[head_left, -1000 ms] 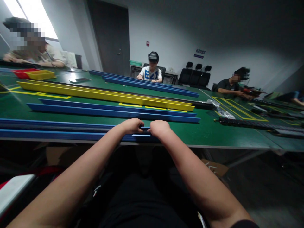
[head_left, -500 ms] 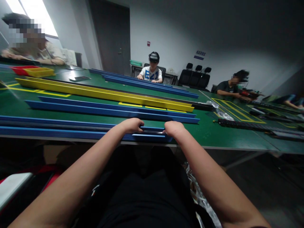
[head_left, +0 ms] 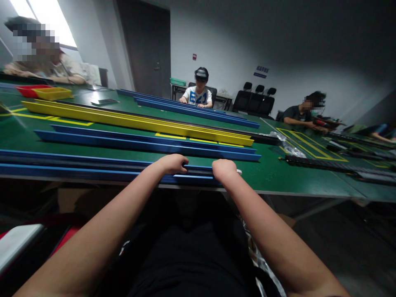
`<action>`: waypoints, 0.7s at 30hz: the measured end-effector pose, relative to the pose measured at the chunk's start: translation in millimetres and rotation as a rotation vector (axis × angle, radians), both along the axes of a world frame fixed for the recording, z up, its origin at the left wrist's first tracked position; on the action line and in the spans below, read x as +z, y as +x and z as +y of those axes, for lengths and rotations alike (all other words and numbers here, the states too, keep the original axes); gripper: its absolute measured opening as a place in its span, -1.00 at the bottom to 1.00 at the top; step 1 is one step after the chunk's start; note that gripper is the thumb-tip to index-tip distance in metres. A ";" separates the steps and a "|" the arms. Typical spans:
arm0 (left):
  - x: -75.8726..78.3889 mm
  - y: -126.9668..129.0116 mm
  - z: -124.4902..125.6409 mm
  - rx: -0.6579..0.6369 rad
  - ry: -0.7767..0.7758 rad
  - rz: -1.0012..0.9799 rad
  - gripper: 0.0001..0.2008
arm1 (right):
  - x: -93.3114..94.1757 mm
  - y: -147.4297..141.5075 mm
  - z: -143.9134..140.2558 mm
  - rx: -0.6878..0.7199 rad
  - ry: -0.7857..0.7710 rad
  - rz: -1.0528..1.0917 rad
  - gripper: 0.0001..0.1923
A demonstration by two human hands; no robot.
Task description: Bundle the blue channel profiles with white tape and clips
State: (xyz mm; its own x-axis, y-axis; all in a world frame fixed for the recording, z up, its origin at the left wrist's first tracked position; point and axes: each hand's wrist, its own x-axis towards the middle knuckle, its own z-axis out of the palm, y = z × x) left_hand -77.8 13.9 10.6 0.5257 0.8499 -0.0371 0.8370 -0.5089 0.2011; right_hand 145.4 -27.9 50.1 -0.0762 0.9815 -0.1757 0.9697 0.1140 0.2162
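Note:
A long blue channel (head_left: 102, 168) with two raised walls lies along the near edge of the green table. My left hand (head_left: 173, 163) is over its right part, fingers curled down at the far wall and thumb bent towards them. Near the channel's right end is my right hand (head_left: 223, 169), closed, with its fingers turned down and hidden behind the back of the hand. A small white piece (head_left: 239, 172) shows just right of that hand; what it belongs to I cannot make out.
Beyond lie another blue channel (head_left: 148, 144), a yellow channel (head_left: 136, 123) and further blue channels (head_left: 198, 111). Red (head_left: 23, 91) and yellow trays (head_left: 55, 94) stand at the far left. Black strips (head_left: 321, 163) lie to the right. Several people sit around the green table (head_left: 278, 181).
My right hand has shifted slightly and turned over the channel's end. The white piece now shows at its right side. My left hand stays in nearly the same place.

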 end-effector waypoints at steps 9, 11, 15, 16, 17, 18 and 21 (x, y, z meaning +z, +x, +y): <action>1.5 18.0 0.9 -0.004 -0.040 0.108 -0.69 | 1.7 -7.3 0.1 -0.034 -0.037 -0.002 -0.68; 3.8 31.5 -0.2 -0.027 -0.025 0.134 -0.69 | 3.2 -7.4 0.1 -0.040 -0.057 0.002 -0.67; 7.6 64.6 -2.0 -0.099 0.022 0.144 -0.72 | 5.6 -6.3 -0.8 -0.052 -0.069 0.019 -0.66; 7.6 71.8 -1.9 -0.109 0.027 0.135 -0.72 | 5.8 -6.0 -1.0 -0.051 -0.069 0.024 -0.66; 6.9 77.7 -1.5 -0.118 0.031 0.121 -0.72 | 5.9 -5.8 -1.2 -0.048 -0.069 0.030 -0.66; 5.6 82.1 -0.8 -0.128 0.036 0.104 -0.72 | 5.7 -5.6 -1.2 -0.046 -0.070 0.035 -0.66; -1.1 85.2 2.6 -0.167 0.060 0.065 -0.73 | 3.9 -5.1 -1.4 -0.038 -0.053 0.043 -0.66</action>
